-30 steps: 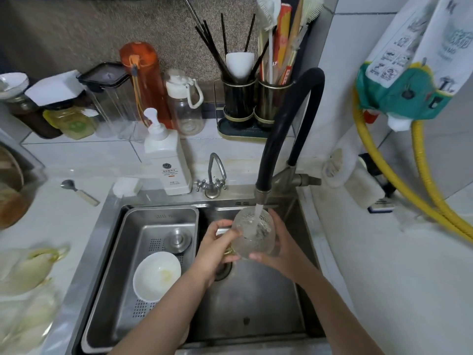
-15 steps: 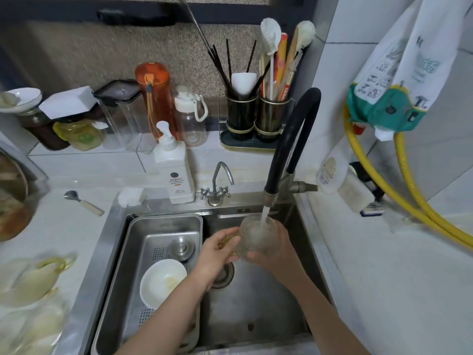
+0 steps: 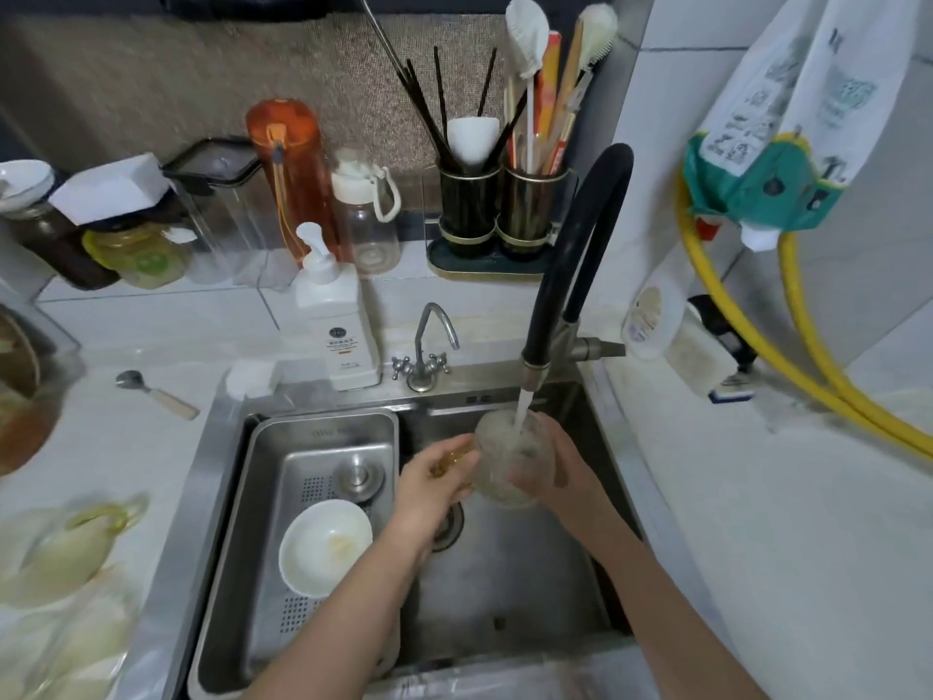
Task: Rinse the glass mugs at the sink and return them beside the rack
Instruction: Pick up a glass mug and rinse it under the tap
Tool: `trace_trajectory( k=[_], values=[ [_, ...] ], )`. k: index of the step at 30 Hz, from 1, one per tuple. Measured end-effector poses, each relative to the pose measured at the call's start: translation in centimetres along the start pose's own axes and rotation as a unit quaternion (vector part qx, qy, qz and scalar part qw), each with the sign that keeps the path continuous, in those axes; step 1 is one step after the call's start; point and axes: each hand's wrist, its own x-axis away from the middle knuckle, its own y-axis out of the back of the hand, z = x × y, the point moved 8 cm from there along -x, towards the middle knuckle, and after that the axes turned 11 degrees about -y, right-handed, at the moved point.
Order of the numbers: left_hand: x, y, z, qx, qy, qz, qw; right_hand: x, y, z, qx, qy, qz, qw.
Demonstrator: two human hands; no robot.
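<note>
A textured glass mug (image 3: 507, 459) is held over the steel sink (image 3: 505, 588) under the running stream from the black hose faucet (image 3: 570, 265). Water pours into its mouth. My left hand (image 3: 434, 479) grips the mug's amber handle on its left side. Around the mug's right side wraps my right hand (image 3: 560, 469). Other glass mugs (image 3: 65, 553) lie blurred on the counter at the far left.
A steel drain basket (image 3: 262, 497) fills the sink's left half and holds a white bowl (image 3: 325, 547). A soap pump bottle (image 3: 337, 325), a small tap (image 3: 426, 348), bottles and utensil holders (image 3: 500, 209) line the back. Yellow hoses (image 3: 828, 376) run along the right wall.
The view has shifted a little, so everything sits lower in the frame. Both hands still hold the mug under the stream, with it tipped slightly more upright.
</note>
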Motion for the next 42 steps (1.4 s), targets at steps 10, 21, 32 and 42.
trace_trajectory(
  k=[10, 21, 32, 42],
  values=[
    [-0.6, -0.8, -0.7, 0.007, -0.013, 0.014, 1.0, -1.1, 0.6, -2.0, 0.05, -0.034, 0.015, 0.998],
    [-1.0, -0.4, 0.3, 0.035, -0.003, 0.004, 0.999, -1.9, 0.3, -1.1, 0.026, -0.016, 0.04, 0.999],
    [-1.6, 0.0, 1.4, 0.003, 0.008, 0.017, 1.0, -2.3, -0.1, -2.9, -0.007, -0.045, 0.058, 0.997],
    [-1.6, -0.1, 1.7, -0.008, 0.011, 0.021, 1.0, -2.2, 0.0, -3.9, -0.023, -0.053, 0.055, 0.997]
  ],
)
